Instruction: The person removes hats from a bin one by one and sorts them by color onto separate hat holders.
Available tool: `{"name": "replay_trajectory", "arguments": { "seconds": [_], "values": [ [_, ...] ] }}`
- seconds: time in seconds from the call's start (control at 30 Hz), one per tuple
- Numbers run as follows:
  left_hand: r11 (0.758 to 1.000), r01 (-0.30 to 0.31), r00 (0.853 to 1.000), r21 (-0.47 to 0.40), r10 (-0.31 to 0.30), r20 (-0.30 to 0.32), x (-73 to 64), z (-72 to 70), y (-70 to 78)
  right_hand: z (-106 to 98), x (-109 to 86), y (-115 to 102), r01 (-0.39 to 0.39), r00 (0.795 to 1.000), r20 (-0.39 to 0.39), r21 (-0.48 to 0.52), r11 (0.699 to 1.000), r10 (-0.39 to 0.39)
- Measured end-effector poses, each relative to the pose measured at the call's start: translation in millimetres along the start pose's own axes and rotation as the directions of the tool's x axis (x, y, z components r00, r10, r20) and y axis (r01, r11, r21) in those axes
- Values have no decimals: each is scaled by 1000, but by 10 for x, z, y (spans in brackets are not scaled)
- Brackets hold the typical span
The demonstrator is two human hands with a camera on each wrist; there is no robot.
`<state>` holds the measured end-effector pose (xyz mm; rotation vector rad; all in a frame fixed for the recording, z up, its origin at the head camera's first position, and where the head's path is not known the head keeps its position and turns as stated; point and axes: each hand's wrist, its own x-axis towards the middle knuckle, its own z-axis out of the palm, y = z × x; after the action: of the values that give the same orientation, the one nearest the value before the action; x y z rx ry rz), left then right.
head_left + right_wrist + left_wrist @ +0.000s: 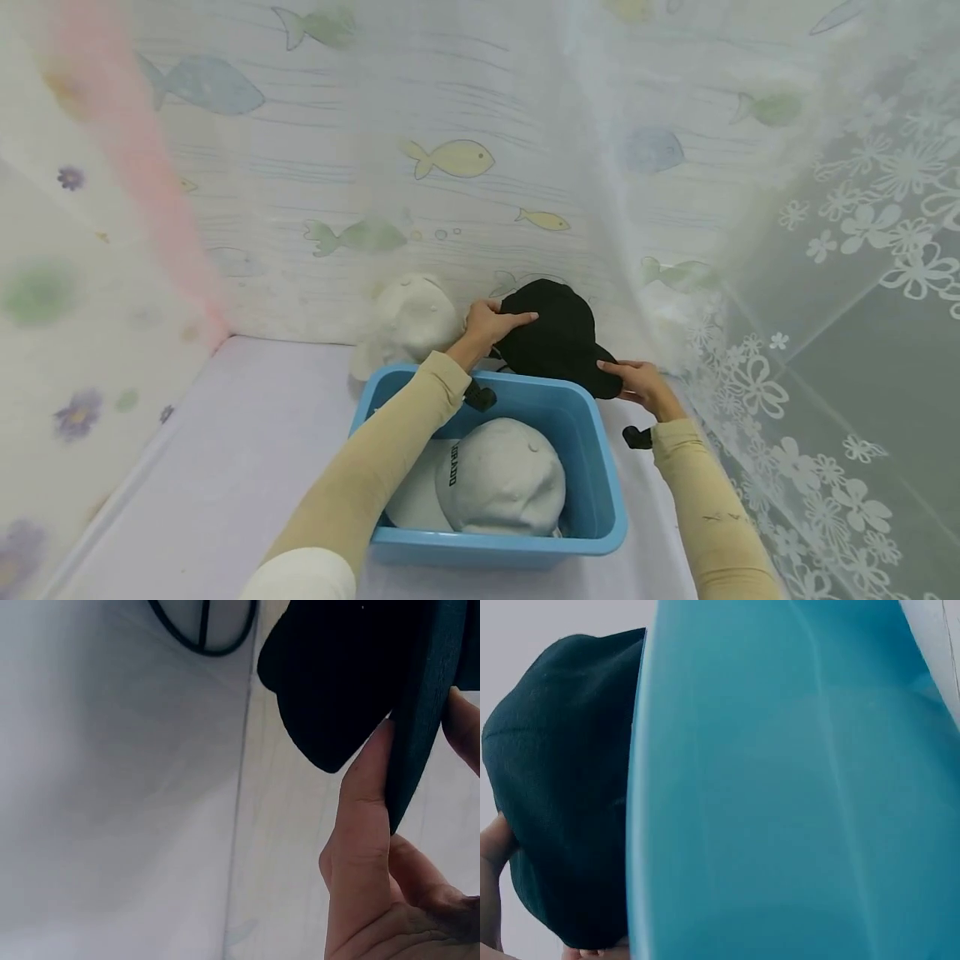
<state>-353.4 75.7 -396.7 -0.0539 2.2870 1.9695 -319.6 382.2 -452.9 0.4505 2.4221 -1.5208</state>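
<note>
Behind the blue tub, both hands hold a black cap (pixel 551 329) with its brim toward the right. My left hand (pixel 487 325) grips the crown's left side, thumb on the outside; in the left wrist view the tub wall covers part of the cap (pixel 566 780). The brim is pinched between thumb and fingers of my right hand (pixel 641 387), as the right wrist view shows at the brim (pixel 420 712). A light grey cap (pixel 506 483) with dark lettering lies inside the blue tub (pixel 611 508). Left of my left hand is a white cap (pixel 416 317).
A pale cloth (pixel 262 417) covers the surface under the tub. At the back hangs a sheer curtain printed with fish (pixel 457 158); lace with white flowers (pixel 795 483) hangs on the right. A black wire loop (pixel 206 649) shows in the right wrist view.
</note>
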Motion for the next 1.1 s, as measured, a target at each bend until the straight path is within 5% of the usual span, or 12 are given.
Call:
{"name": "replay_trajectory", "arguments": {
  "seconds": [0.53,0.8,1.1],
  "values": [
    [1000,16,998,23,-14,-66,-53,31,-18,-20,-37,-137,-20,999,-35,-21,1000,20],
    [1000,2,997,26,0,-77,-60,30,-44,12,-68,-121,13,1000,-19,-52,999,-14],
    [998,-19,996,54,24,-88,-99,78,-4,48,-64,30,89,996,-25,31,996,-88]
  ]
}}
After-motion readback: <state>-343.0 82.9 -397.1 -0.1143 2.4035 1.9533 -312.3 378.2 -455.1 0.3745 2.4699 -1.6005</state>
